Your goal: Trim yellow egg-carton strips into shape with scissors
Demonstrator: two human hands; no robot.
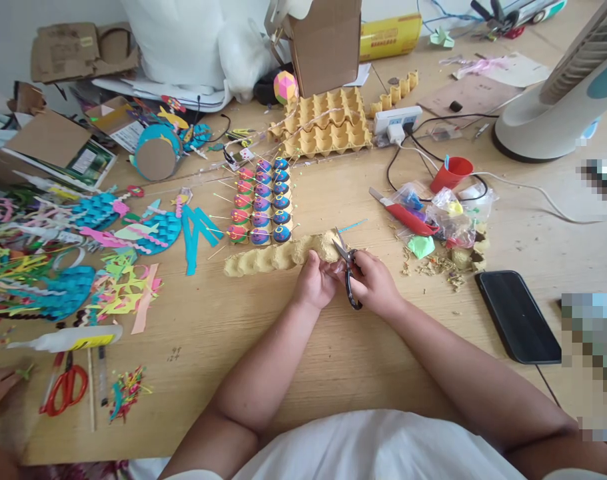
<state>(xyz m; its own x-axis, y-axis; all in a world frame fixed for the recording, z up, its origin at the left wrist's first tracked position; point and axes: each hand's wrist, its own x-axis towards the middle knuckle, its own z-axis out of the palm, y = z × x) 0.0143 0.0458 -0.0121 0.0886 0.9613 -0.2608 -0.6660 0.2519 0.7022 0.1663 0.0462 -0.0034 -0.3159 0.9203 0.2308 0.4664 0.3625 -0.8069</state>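
Observation:
My left hand grips the right end of a long egg-carton strip, a row of pale yellow-brown bumps lying level above the table. Scissors with black handles are in my right hand, fingers wrapped through the loops. Their blades are parted and lie against the strip's last bump, beside my left fingertips. Just beyond the strip stand three rows of painted carton cups, red, purple and blue, with thin pin-like sticks poking out. A thin blue strip lies behind the scissors.
Carton scraps and a red utility knife lie to the right, near a red cup and a phone. Paper crafts, a glue bottle and red scissors fill the left. Another person's hand shows at the left edge. Egg trays stand behind.

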